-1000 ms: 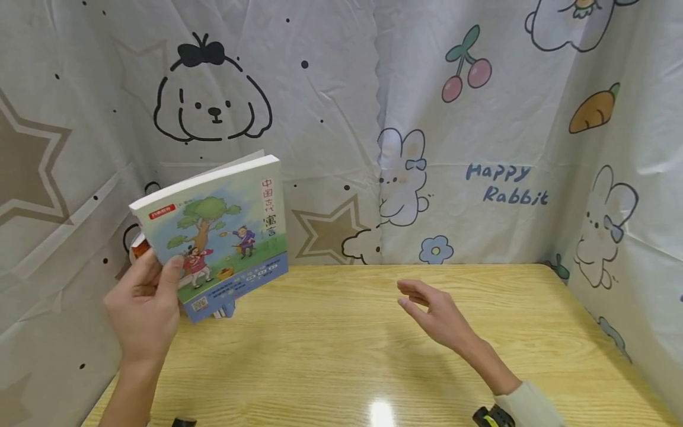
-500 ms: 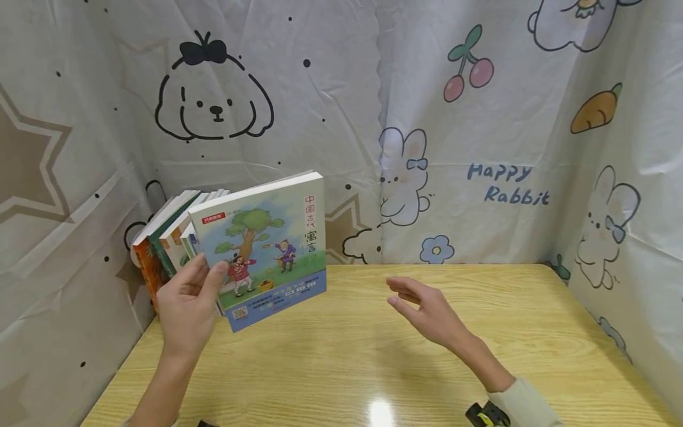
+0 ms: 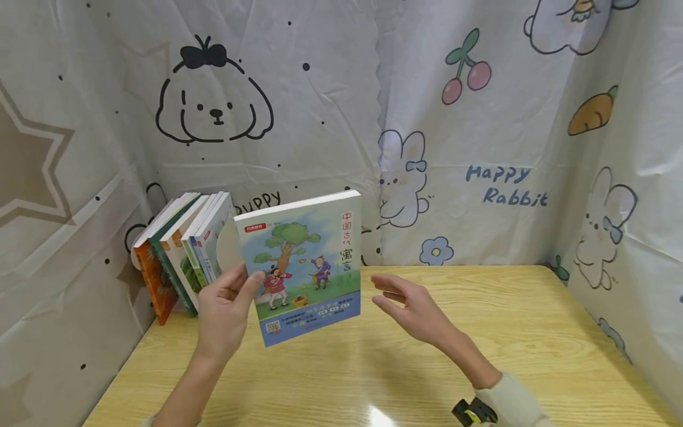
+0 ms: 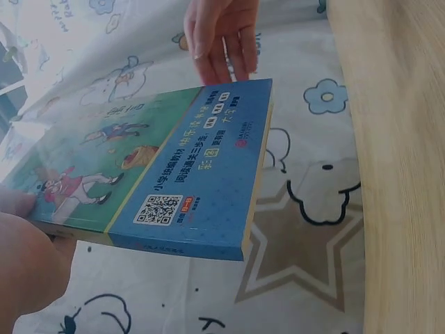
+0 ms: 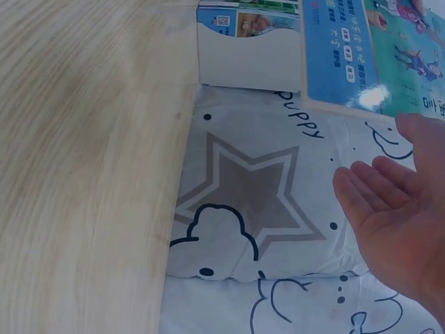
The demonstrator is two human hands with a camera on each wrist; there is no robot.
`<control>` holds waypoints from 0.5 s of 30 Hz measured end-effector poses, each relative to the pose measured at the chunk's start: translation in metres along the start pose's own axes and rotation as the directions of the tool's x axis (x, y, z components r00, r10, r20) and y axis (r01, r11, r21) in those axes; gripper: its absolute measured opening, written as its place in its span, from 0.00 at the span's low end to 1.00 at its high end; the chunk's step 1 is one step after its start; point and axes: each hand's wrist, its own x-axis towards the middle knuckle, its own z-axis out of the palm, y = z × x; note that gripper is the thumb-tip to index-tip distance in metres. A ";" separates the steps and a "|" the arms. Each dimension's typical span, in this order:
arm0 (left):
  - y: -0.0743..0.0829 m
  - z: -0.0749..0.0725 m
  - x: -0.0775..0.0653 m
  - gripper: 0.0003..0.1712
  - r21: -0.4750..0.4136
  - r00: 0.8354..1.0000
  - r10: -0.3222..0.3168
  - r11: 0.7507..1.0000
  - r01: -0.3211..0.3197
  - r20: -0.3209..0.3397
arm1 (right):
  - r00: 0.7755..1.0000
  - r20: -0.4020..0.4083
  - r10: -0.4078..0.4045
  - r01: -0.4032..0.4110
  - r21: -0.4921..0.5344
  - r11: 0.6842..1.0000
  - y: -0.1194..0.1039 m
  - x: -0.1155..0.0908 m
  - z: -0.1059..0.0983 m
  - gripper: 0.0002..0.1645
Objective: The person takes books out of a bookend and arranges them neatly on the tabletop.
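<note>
One book [image 3: 305, 270] in left hand [image 3: 224, 317] (pinched?)

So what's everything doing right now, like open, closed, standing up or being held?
Picture book: closed, held up off the table.
Left hand: gripping the picture book by its left edge.
Right hand: open, holding nothing, apart from the picture book.
Row of books: closed, standing side by side.
White holder: upright, beside the standing books.
Cloth: hanging, creased.
Table: flat, with a shiny glare.
</note>
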 end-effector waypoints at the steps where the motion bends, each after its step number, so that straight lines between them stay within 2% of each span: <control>1: 0.000 0.002 -0.001 0.17 0.003 1.000 -0.004 1.000 0.004 0.007 | 1.000 0.001 0.008 -0.008 0.007 1.000 -0.001 0.001 0.000 0.26; 5: -0.002 0.008 -0.001 0.14 -0.031 0.999 0.011 0.999 -0.010 0.041 | 1.000 0.005 0.017 -0.018 0.013 1.000 -0.003 0.003 0.002 0.28; 7: -0.003 0.010 -0.001 0.17 -0.055 0.998 0.012 0.998 -0.009 0.063 | 1.000 0.007 0.013 -0.013 0.015 1.000 -0.004 0.004 0.002 0.28; 15: -0.003 0.017 -0.002 0.16 -0.077 0.993 -0.032 0.996 0.041 0.118 | 0.999 0.036 -0.006 0.003 0.070 0.998 -0.008 0.006 0.004 0.26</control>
